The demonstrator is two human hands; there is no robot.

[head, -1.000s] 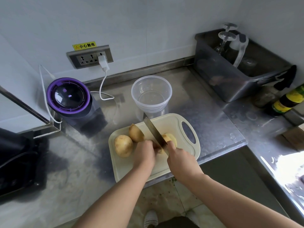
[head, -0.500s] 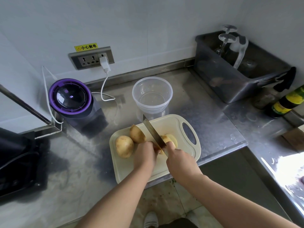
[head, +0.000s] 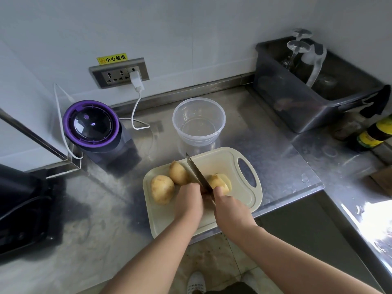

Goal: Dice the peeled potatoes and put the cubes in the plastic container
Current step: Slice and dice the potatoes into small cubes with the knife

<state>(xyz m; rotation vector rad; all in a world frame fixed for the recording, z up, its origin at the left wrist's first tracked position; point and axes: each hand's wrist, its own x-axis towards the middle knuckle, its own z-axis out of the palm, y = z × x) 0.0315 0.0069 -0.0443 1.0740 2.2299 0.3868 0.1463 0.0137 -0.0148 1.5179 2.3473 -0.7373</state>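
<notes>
1. right grip [head: 230, 209] clamped on the knife [head: 196, 170]; left grip [head: 188, 201] curled on the potato [head: 220, 181], just left of the blade.
2. potato lies across the blade on the board [head: 244, 197]; container [head: 174, 122] sits straight beyond the tip.

Dim, flat daylight, probably from right; blown-out glare on steel counter [head: 375, 211] near right; fisheye-bent edges, slightly soft.

A whole potato [head: 162, 188], yellow-brown, lay at the 9 o'clock side of the cream cutting board [head: 233, 164]. A second potato [head: 178, 172] touched it at its 1 o'clock. The third potato [head: 218, 181], partly sliced and showing pale faces, sat at 3 o'clock of the knife [head: 197, 172]. The clear, round plastic container [head: 199, 141] stood upright and empty at the board's 12 o'clock.
</notes>
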